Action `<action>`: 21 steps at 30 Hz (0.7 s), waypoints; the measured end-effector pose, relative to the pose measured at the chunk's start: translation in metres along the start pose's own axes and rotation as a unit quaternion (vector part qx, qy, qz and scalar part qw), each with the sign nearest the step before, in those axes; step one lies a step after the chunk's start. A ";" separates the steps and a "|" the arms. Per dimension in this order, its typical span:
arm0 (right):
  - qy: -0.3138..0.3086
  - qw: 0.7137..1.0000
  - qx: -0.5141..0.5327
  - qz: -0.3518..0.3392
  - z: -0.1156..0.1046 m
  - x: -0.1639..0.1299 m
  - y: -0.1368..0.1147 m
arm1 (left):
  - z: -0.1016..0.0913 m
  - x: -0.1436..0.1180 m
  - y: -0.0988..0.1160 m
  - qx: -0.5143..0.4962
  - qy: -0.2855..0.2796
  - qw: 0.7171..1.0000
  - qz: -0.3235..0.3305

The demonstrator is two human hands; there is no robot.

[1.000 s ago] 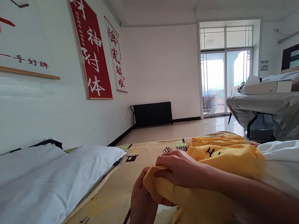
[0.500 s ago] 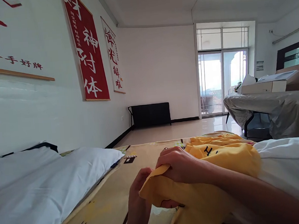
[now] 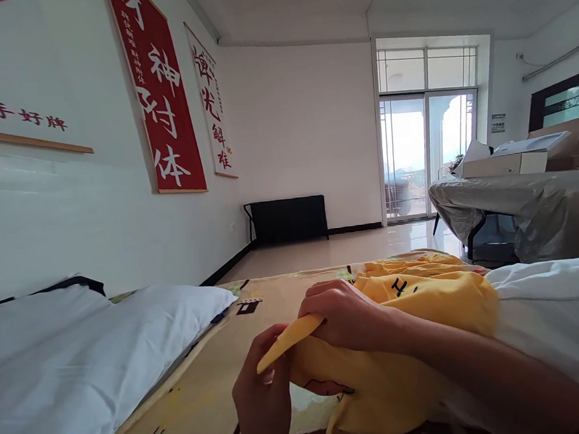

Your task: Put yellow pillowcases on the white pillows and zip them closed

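A yellow fabric cover [image 3: 372,371] with dark printed marks lies bunched in front of me. My right hand [image 3: 344,313] is closed on its upper edge, with a narrow fold sticking out to the left beneath the fingers. Close beside it, my left hand [image 3: 263,386] pinches the tip of that fold, thumb upward. To the right, a white padded item [image 3: 556,296] meets the yellow cloth, which overlaps its near end. Part of the cover is hidden behind my right forearm.
Beneath everything spreads a beige patterned blanket [image 3: 195,365]. White pillows [image 3: 105,365] rest along the left wall. Beyond the bed are a black folded panel [image 3: 289,218], a plastic-covered table [image 3: 533,194] bearing boxes [image 3: 506,164], and a glass sliding door [image 3: 405,154].
My left hand has shifted slightly left and down, drawing the yellow fold out longer and narrower. My right hand keeps its grip nearly in place. The camera view has turned slightly.
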State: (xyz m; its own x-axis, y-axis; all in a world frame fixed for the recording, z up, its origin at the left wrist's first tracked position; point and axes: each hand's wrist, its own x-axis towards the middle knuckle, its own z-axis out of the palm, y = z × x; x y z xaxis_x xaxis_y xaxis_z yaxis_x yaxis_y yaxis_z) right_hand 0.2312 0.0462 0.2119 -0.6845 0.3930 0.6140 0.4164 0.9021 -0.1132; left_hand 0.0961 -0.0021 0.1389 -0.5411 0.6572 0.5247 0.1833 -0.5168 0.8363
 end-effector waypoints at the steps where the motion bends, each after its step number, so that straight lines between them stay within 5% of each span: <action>1: -0.003 1.000 0.001 -0.003 -0.001 0.000 0.000 | 0.000 0.001 -0.001 -0.004 -0.005 1.000 0.001; 10: -0.038 0.998 -0.003 -0.042 -0.006 -0.001 -0.004 | -0.012 0.014 -0.025 -0.041 -0.095 0.994 0.023; 16: -0.078 0.986 -0.025 0.149 -0.028 -0.012 0.002 | 0.001 -0.001 -0.018 0.002 0.018 0.998 0.061; 21: -0.159 0.980 0.001 0.118 -0.050 -0.032 0.019 | 0.011 -0.012 -0.016 -0.006 0.070 0.994 0.087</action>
State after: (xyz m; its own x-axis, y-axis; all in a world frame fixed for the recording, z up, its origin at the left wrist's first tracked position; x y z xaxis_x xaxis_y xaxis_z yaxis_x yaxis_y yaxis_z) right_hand 0.2911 0.0417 0.2288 -0.7213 0.6264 0.2956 0.5850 0.7794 -0.2244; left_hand 0.1088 0.0040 0.1212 -0.6110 0.4748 0.6334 0.2754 -0.6227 0.7324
